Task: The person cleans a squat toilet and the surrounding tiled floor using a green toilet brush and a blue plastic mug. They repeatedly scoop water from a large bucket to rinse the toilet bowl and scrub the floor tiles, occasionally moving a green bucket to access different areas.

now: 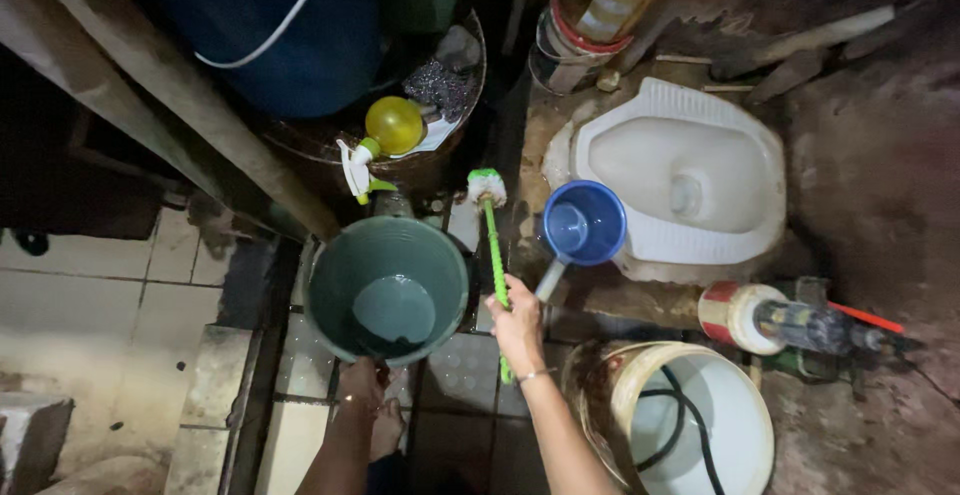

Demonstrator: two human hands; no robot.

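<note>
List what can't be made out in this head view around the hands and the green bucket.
- Left hand: its grip on the green bucket rim is too dark to read.
- Blue barrel: cut off by the top edge.
- White bucket: cut off by the bottom edge.
- Brush handle end: hidden by the right hand.

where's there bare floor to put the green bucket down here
Free: the pale tiles left of the green bucket, and the tiles between the left hand and right hand. Crowded: around the brush, blue scoop, squat toilet and white bucket.
</note>
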